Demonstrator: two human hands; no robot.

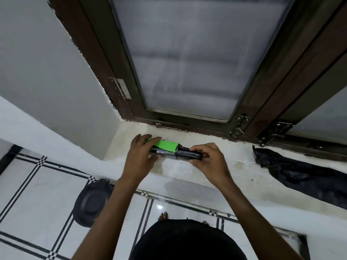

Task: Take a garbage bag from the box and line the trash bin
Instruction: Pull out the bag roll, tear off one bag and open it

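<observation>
Green box (167,145) lies flat on window sill (216,177), just below window frame. L hand (139,156) clamps box's left end, fingers over top, thumb on near side. R hand (207,159) pinches black bag roll (186,154) sticking out of box's right end. Another black bag (300,175) lies spread on sill, well to the right. Dark bin (90,203) on tiled floor below sill, left of L forearm.

Box (166,148) on sill (225,169), loose bag (300,175) right.
</observation>
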